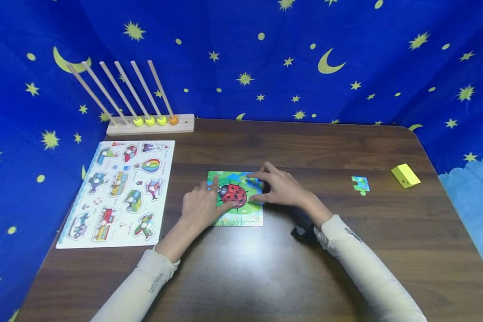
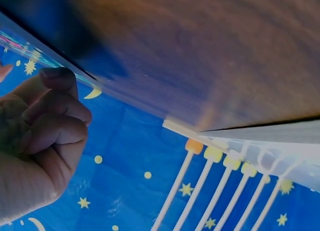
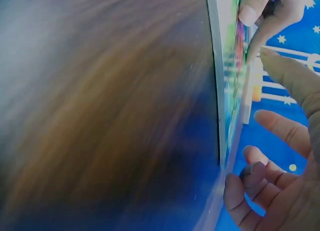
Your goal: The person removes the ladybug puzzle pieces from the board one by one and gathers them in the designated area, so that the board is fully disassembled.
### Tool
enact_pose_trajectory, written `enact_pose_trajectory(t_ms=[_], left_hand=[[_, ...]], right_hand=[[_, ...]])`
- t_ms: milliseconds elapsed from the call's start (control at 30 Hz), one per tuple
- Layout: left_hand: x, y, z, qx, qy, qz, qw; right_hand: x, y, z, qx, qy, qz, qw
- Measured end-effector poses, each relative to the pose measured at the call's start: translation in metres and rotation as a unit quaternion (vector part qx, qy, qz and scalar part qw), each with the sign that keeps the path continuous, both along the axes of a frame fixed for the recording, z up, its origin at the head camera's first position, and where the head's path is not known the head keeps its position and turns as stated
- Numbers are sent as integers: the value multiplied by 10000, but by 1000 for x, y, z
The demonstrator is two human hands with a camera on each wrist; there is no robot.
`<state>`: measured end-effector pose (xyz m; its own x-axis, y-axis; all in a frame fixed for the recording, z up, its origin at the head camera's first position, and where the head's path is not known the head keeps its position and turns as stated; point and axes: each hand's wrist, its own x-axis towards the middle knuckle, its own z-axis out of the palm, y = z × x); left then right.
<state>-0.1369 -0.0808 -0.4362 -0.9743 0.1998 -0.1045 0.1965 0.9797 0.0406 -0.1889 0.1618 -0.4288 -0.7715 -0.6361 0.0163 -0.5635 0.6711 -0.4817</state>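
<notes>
Pale sleeves (image 1: 366,270) cross brown table (image 1: 302,147) before starry curtain (image 1: 225,67), both hands (image 1: 201,202) (image 1: 281,187) spread at puzzle (image 1: 234,194).

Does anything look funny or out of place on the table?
Yes, one puzzle piece lies on the table's right side, near the yellow block. It looks odd being away from the ladybug puzzle. I see nothing spilled.

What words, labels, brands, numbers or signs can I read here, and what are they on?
"Let's", seemingly, on the left sleeve; the letters after it are too blurred to read.
Right sleeve: a dark marking, too blurred to read.
Vehicle picture board: little labels, too small to read surely.
Yellow block: a dark mark, too small to make out.
</notes>
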Motion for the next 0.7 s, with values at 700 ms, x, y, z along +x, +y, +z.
enact_pose_trajectory(t_ms=[700], left_hand=[[-1, -5, -6, 171, 244, -10, 9996]], right_hand=[[-3, -36, -7, 706, 389, -117, 9967]])
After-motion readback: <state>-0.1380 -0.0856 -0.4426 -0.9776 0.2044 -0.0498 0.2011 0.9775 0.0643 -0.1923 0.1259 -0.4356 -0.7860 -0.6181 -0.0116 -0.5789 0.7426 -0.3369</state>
